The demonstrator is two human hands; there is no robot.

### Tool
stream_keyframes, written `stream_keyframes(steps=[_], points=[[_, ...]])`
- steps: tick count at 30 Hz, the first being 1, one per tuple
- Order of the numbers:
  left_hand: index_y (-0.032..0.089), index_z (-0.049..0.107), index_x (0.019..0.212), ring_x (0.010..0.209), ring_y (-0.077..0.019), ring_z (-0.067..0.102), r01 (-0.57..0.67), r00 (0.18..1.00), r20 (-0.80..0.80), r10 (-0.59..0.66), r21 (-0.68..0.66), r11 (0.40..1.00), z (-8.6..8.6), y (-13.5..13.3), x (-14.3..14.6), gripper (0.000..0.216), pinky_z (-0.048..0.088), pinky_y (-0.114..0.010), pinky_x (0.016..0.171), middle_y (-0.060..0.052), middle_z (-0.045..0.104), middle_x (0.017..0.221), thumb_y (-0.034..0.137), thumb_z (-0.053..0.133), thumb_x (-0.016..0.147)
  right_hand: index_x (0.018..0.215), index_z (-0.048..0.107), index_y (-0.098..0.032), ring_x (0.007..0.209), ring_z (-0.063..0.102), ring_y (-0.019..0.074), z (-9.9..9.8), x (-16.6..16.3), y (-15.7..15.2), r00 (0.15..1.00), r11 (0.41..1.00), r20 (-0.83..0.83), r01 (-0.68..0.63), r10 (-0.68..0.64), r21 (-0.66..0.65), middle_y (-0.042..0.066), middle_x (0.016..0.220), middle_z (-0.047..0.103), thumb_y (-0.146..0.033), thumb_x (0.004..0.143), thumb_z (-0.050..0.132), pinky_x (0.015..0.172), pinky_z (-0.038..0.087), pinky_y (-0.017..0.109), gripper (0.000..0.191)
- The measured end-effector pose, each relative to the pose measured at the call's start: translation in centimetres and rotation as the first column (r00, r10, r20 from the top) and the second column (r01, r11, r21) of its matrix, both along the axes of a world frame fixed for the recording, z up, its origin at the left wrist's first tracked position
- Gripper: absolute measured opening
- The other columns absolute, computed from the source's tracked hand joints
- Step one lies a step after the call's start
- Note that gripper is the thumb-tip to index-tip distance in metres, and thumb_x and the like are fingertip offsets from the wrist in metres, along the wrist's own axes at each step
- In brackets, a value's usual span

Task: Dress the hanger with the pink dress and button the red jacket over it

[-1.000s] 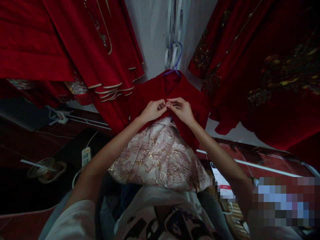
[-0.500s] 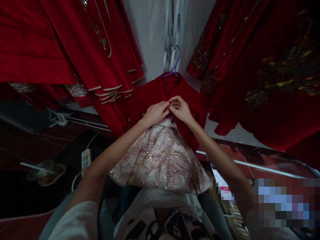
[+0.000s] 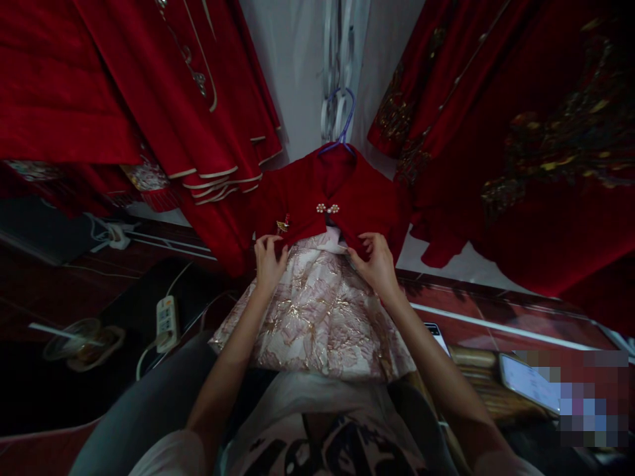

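A short red jacket (image 3: 297,192) hangs in front of me on a purple hanger (image 3: 350,109). A pearl-flower clasp (image 3: 328,209) joins its front, and below the clasp the two edges spread apart. A small gold and red brooch (image 3: 282,225) sits on the jacket's left side in view. My left hand (image 3: 270,264) pinches the jacket's lower hem under the brooch. My right hand (image 3: 376,264) grips the hem on the other side, thumb and fingers curled round the cloth. Below it, a pale pink and gold floral skirt (image 3: 322,317) spreads over my lap.
Red garments (image 3: 114,86) hang at left, and embroidered red ones (image 3: 456,165) at right. A power strip (image 3: 167,322) and a plastic cup with a straw (image 3: 79,340) lie at lower left. A phone (image 3: 528,381) rests on a wooden surface (image 3: 476,377) at right.
Both hands have left the clasp at the jacket's front and moved down and apart to the hem. The clasp and brooch now show uncovered.
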State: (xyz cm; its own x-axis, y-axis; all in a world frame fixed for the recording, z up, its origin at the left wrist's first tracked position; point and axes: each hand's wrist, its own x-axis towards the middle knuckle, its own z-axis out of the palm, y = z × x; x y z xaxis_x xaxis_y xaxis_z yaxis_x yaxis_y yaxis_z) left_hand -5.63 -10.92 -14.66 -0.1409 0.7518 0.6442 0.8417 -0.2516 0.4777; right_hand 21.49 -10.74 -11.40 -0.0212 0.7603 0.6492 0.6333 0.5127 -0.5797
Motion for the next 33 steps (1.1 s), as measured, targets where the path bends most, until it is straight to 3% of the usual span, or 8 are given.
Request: stream_keyframes(steps=[4,10,12,15,20,26,30,33], points=[[0.024,0.056,0.095,0.104,-0.0241,0.054,0.082,0.996,0.049,-0.079,-0.061,0.995,0.4,0.1,-1.4,0.014,0.042,-0.041,0.095,-0.008,0.056,0.103,0.032,0.047,0.089,0.090,0.053,-0.023,0.074,0.054,0.0216,-0.6,0.4,0.9,0.999,0.998,-0.011,-0.041,0.041,-0.050,0.005,0.083,0.055,-0.036,0.086,0.056,0.073,0.048,0.039,0.014],[0.021,0.047,0.096,0.069,-0.0116,0.052,0.203,0.935,0.296,-0.198,0.012,0.979,5.4,-2.3,0.9,0.012,0.040,-0.023,0.068,0.001,0.053,0.078,0.031,0.040,0.093,0.092,0.046,-0.021,0.081,0.058,0.0189,-1.4,0.7,3.7,0.973,0.990,-0.231,-0.051,0.019,-0.135,0.007,0.089,0.058,-0.040,0.089,0.049,0.073,0.047,0.032,0.019],[0.021,0.049,0.093,0.070,-0.0114,0.051,0.390,0.908,0.196,-0.371,-0.066,0.918,6.0,-3.4,2.6,0.009,0.040,-0.024,0.069,0.002,0.054,0.078,0.027,0.042,0.091,0.092,0.043,-0.022,0.075,0.058,0.0168,-1.3,1.0,4.8,0.949,0.986,-0.316,-0.048,-0.005,-0.161,0.003,0.083,0.057,-0.041,0.087,0.050,0.069,0.045,0.030,0.021],[0.021,0.055,0.097,0.085,-0.0148,0.056,0.642,0.763,0.105,-0.638,-0.243,0.728,5.1,-3.7,5.1,0.012,0.044,-0.027,0.079,-0.002,0.059,0.091,0.027,0.049,0.088,0.089,0.043,-0.024,0.056,0.049,0.0124,-0.2,1.9,5.7,0.902,0.962,-0.432,-0.099,-0.021,-0.253,-0.004,0.067,0.051,-0.044,0.081,0.057,0.056,0.038,0.025,0.026],[0.022,0.053,0.121,0.108,-0.0193,0.056,0.747,0.650,0.347,-0.677,-0.127,0.653,3.0,-1.3,8.2,0.037,0.042,-0.037,0.099,-0.009,0.059,0.117,0.038,0.056,0.088,0.086,0.049,-0.025,0.051,0.048,0.0107,2.9,3.4,3.8,0.750,0.776,-0.657,-0.457,0.075,-0.434,-0.006,0.065,0.055,-0.046,0.069,0.070,0.049,0.037,0.022,0.034],[0.019,0.051,0.124,0.121,-0.0203,0.052,0.762,0.455,0.647,-0.612,0.073,0.644,4.3,0.6,11.1,0.041,0.037,-0.039,0.108,-0.012,0.055,0.131,0.039,0.056,0.088,0.089,0.057,-0.026,0.067,0.061,0.0122,3.7,3.6,1.8,0.635,0.604,-0.755,-0.669,0.163,-0.433,-0.005,0.079,0.065,-0.043,0.067,0.075,0.063,0.048,0.023,0.033],[0.016,0.060,0.113,0.104,-0.0195,0.061,0.844,0.399,0.626,-0.670,0.035,0.536,4.7,0.3,11.9,0.039,0.046,-0.038,0.098,-0.010,0.065,0.114,0.039,0.063,0.082,0.091,0.059,-0.025,0.071,0.063,0.0152,3.5,3.9,2.3,0.681,0.647,-0.715,-0.618,0.157,-0.446,-0.002,0.082,0.066,-0.047,0.070,0.073,0.068,0.050,0.027,0.033],[0.015,0.064,0.097,0.088,-0.0164,0.063,0.835,0.416,0.623,-0.663,0.026,0.549,4.1,0.1,11.9,0.028,0.050,-0.034,0.087,-0.008,0.068,0.095,0.040,0.061,0.083,0.087,0.057,-0.023,0.073,0.061,0.0158,3.4,4.1,2.5,0.784,0.794,-0.595,-0.470,0.175,-0.385,0.000,0.080,0.064,-0.049,0.071,0.070,0.068,0.049,0.029,0.033]])
